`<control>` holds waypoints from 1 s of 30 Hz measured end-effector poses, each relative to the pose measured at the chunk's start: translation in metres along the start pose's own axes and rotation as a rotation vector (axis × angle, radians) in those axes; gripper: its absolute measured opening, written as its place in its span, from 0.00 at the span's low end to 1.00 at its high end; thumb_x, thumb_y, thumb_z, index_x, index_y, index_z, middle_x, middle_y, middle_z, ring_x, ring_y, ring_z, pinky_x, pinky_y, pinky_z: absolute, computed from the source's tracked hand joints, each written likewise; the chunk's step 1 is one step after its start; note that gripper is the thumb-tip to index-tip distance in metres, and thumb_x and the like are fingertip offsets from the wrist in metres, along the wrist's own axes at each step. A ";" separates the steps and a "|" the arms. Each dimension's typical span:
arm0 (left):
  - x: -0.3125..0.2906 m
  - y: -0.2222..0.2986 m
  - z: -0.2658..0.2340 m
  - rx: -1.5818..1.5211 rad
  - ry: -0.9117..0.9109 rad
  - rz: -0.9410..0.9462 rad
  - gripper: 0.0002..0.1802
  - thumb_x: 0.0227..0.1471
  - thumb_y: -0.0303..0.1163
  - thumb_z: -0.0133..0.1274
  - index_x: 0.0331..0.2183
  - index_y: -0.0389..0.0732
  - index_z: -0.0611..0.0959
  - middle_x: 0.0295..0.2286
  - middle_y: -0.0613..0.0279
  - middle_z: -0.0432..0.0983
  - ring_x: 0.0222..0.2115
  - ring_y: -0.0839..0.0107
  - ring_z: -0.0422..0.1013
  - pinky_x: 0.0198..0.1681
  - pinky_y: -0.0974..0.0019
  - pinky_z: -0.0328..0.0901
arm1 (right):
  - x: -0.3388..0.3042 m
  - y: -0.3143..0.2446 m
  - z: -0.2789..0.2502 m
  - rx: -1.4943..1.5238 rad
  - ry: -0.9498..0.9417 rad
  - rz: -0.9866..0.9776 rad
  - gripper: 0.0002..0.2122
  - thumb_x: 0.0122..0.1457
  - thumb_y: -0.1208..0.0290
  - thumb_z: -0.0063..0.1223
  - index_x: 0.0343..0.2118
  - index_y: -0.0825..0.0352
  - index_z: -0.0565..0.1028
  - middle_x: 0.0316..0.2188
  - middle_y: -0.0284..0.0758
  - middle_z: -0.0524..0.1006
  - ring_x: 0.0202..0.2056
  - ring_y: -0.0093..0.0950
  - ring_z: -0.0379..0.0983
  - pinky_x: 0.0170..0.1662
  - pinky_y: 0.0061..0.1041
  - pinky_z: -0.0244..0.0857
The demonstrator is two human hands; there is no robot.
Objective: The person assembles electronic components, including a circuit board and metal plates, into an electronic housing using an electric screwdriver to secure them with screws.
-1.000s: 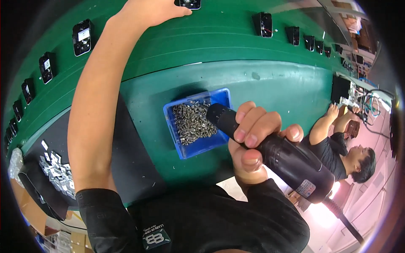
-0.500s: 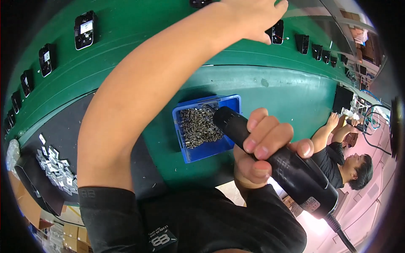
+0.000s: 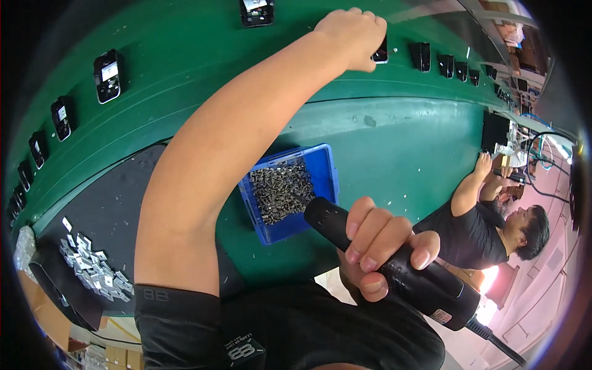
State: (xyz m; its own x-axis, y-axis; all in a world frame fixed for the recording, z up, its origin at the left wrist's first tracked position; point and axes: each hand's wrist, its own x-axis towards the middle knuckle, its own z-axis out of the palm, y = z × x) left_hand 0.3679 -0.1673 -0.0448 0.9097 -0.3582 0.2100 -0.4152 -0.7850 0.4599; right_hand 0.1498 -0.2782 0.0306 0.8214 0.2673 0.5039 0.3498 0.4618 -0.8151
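My left hand (image 3: 353,38) reaches across to the far green strip, its fingers curled over a small black device housing (image 3: 382,54). Most of that housing is hidden beneath the hand. In front of my chest, my right hand (image 3: 385,240) is wrapped round a black corded electric screwdriver (image 3: 431,295). The tool points up and left, its tip over a blue bin (image 3: 327,179). Inside the bin lies a heap of small shiny metal parts (image 3: 280,194); whether the tip touches them I cannot tell.
More open black devices (image 3: 108,77) stand in a row along the green strip (image 3: 179,55). Small silver-white plates (image 3: 92,265) are piled on a dark mat (image 3: 142,203) at left. At right another person (image 3: 475,228) works at the bench, near hanging cables (image 3: 542,157).
My left hand has gone from spread fingers beside a device to closed over it. The screwdriver has shifted slightly left and down in view. Devices on the strip appear displaced leftward.
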 end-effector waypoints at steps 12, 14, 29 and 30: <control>-0.296 -0.011 -0.171 -0.066 0.256 -0.268 0.44 0.29 0.33 0.67 0.53 0.38 0.72 0.49 0.50 0.71 0.49 0.52 0.69 0.53 0.58 0.64 | 0.001 0.002 0.012 -0.143 0.163 -0.024 0.23 0.54 0.64 0.63 0.49 0.52 0.62 0.22 0.21 0.66 0.21 0.17 0.62 0.34 0.24 0.55; -0.353 0.006 -0.177 -0.117 0.209 -0.389 0.42 0.30 0.25 0.65 0.53 0.40 0.72 0.46 0.50 0.70 0.46 0.51 0.68 0.49 0.56 0.65 | 0.000 0.002 0.013 -0.193 0.159 -0.066 0.23 0.54 0.62 0.62 0.49 0.52 0.62 0.22 0.21 0.65 0.20 0.17 0.61 0.33 0.23 0.53; -0.492 0.068 -0.187 -0.028 0.072 -1.201 0.20 0.35 0.32 0.70 0.31 0.36 0.79 0.28 0.57 0.75 0.27 0.63 0.73 0.31 0.64 0.68 | 0.000 -0.010 -0.001 -0.062 0.198 -0.030 0.16 0.54 0.69 0.56 0.45 0.55 0.67 0.24 0.24 0.64 0.27 0.18 0.60 0.41 0.27 0.50; -0.495 0.072 -0.176 -0.006 0.087 -1.158 0.19 0.35 0.31 0.69 0.31 0.36 0.79 0.29 0.56 0.74 0.28 0.61 0.74 0.31 0.62 0.68 | 0.003 -0.010 0.001 -0.042 0.200 -0.035 0.16 0.54 0.69 0.56 0.46 0.55 0.67 0.24 0.24 0.64 0.27 0.18 0.60 0.41 0.27 0.50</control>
State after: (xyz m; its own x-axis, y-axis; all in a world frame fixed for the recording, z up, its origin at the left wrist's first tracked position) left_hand -0.1125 0.0429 0.0359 0.7423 0.6086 -0.2805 0.6651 -0.6178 0.4196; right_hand 0.1484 -0.2807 0.0404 0.8800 0.0770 0.4687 0.3944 0.4314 -0.8114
